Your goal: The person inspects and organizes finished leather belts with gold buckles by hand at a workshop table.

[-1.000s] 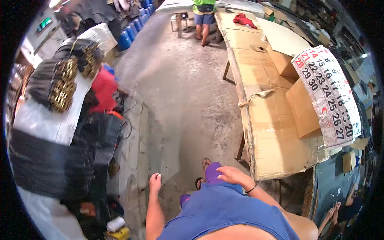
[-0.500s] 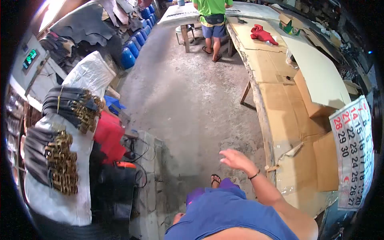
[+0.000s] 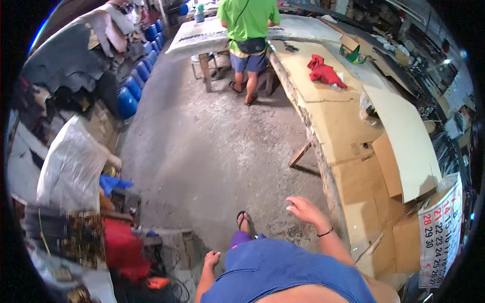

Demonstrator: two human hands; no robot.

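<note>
My right hand [image 3: 304, 209], with a dark band on its wrist, hangs in the air beside the long cardboard-covered table [image 3: 348, 189]. Its fingers are apart and slightly bent, with nothing in them. Lower down, my left hand [image 3: 212, 258] is at my side with its fingers loosely curled; no object shows in it. It is nearest to the clutter on the left, apart from it. My sandalled foot [image 3: 243, 220] is on the concrete floor below.
A person in a green shirt [image 3: 248, 20] stands at the far white-topped table [image 3: 217, 38]. Red cloth [image 3: 326, 73] and a pale board [image 3: 401, 136] lie on the right table. Blue drums [image 3: 127, 102], hanging hides [image 3: 65, 60] and belts with brass buckles [image 3: 83, 235] line the left.
My view has moved forward along the floor, and the person in green appears nearer. My left hand has swung out into view. The belts have slid lower left.
</note>
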